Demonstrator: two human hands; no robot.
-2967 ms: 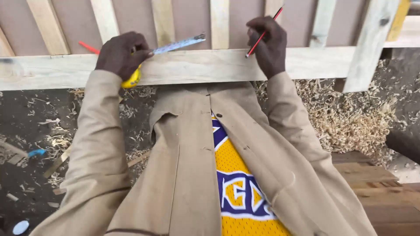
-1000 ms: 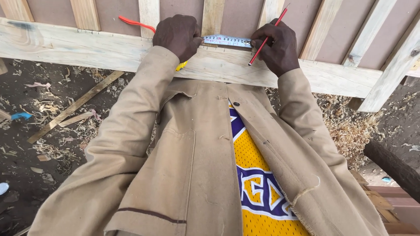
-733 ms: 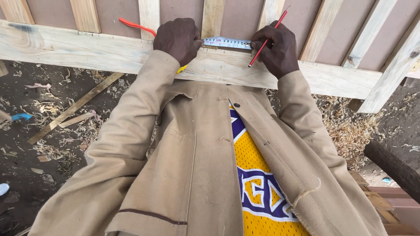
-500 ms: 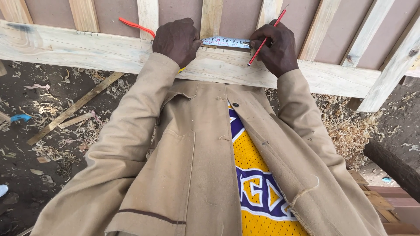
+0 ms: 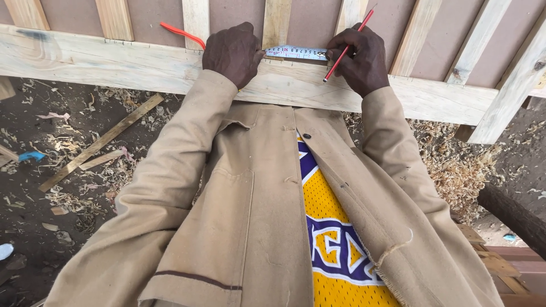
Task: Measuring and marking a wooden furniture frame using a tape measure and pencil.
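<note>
Slippage is the likely fault: the left hand (image 5: 233, 52), top centre of the frame, pins the white steel measuring tape (image 5: 296, 53) flat on the pale wooden rail (image 5: 85, 59), while the right hand (image 5: 361, 59) pinches a red pencil (image 5: 347, 45) at the tape's end; any shift could misplace the mark.

The pencil (image 5: 344, 50) is red, and so is the thin loop (image 5: 182, 33) lying on the pale, cream-yellow wooden rail (image 5: 114, 62). The tape measure blade (image 5: 296, 53) is white with dark markings. The slats (image 5: 196, 17) share the rail's pale wood tone against a dull brown board (image 5: 148, 17). The coat (image 5: 250, 216) is tan; the jersey (image 5: 335, 244) is yellow with purple and white lettering.
</note>
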